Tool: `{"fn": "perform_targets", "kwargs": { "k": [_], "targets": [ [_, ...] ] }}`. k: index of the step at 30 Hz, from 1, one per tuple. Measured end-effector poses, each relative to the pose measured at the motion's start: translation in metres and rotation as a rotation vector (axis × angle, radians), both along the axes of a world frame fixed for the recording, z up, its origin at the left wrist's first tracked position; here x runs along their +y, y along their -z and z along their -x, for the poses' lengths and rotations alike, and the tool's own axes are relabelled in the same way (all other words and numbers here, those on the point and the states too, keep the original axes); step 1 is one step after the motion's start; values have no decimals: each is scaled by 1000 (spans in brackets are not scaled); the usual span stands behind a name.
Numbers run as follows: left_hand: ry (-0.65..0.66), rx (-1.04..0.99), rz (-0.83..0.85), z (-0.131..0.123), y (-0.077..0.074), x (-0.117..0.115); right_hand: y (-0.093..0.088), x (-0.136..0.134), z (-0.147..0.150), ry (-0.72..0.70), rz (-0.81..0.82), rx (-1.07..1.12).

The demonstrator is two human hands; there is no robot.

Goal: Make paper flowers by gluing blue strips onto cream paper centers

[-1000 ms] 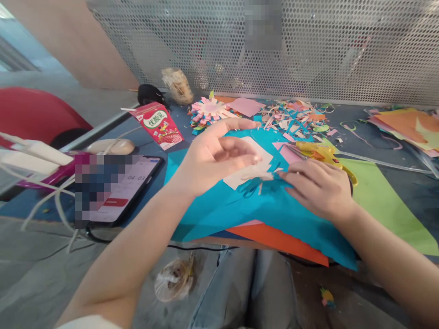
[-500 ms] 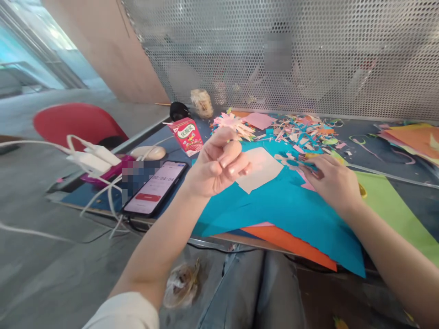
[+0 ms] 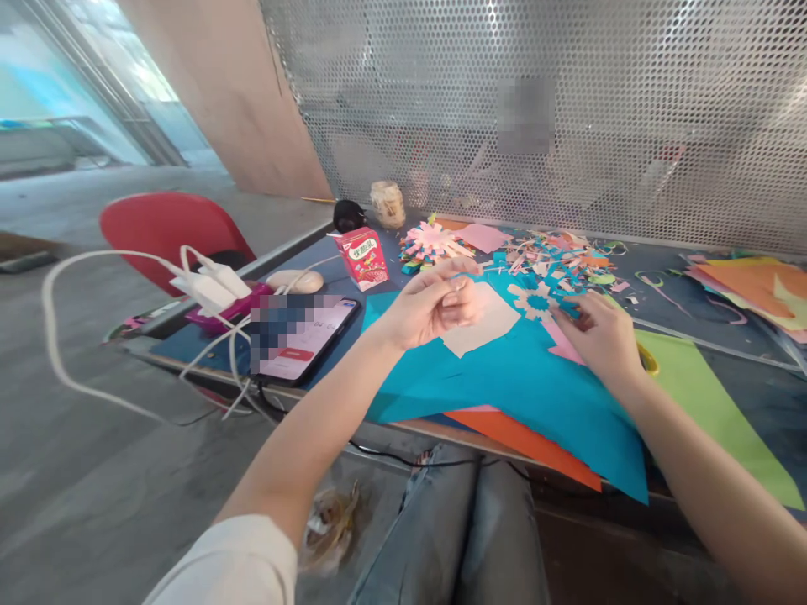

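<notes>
My left hand (image 3: 441,307) is raised over the pale pink paper (image 3: 482,323), its fingers curled and thumb pressed in. Anything between those fingers is too small or hidden to make out. My right hand (image 3: 598,336) has closed fingers at the right side of a pale pink paper flower (image 3: 530,301), which has a jagged opening in its middle. Part of the flower is hidden by the fingers. Beneath both hands spreads a large blue paper sheet (image 3: 479,382). A pink paper piece (image 3: 564,346) lies just under the right hand.
A layered paper flower (image 3: 435,239) and a heap of paper scraps (image 3: 561,256) lie at the back. On the left are a phone (image 3: 306,340), a red drink carton (image 3: 362,256) and white cables (image 3: 205,290). Yellow scissors handles (image 3: 648,360) show beside the green paper (image 3: 712,403).
My left hand has lowered and shifted right, nearer the paper flower. The flower now shows more flatly, with its opening visible. The whole view has tilted slightly.
</notes>
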State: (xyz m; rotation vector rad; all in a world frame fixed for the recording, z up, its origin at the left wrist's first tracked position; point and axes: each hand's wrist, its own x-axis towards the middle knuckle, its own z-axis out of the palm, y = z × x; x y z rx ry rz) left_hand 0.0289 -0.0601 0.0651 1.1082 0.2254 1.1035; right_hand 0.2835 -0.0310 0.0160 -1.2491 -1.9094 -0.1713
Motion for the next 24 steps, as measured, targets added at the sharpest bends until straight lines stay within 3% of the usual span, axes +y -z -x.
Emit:
{"fn": "perform_targets", "kwargs": {
  "k": [3, 5, 9, 12, 15, 19, 24],
  "targets": [
    [-60, 63, -18, 0, 6, 6, 0, 0, 3, -63, 48, 101],
    [-167, 123, -75, -1, 13, 13, 0, 1, 6, -118, 173, 258],
    [-419, 180, -119, -2, 29, 31, -2, 3, 11, -326, 518, 799],
    [-529, 253, -137, -5, 37, 39, -5, 3, 13, -468, 651, 1131],
    [-522, 443, -107, -15, 37, 34, -10, 0, 15, -574, 715, 1321],
    [-450, 618, -127, -42, 30, 19, -14, -5, 17, -701, 741, 1418],
    [-445, 555, -96, -69, 34, 15, -10, -3, 16, -744, 722, 1477]
  ]
}}
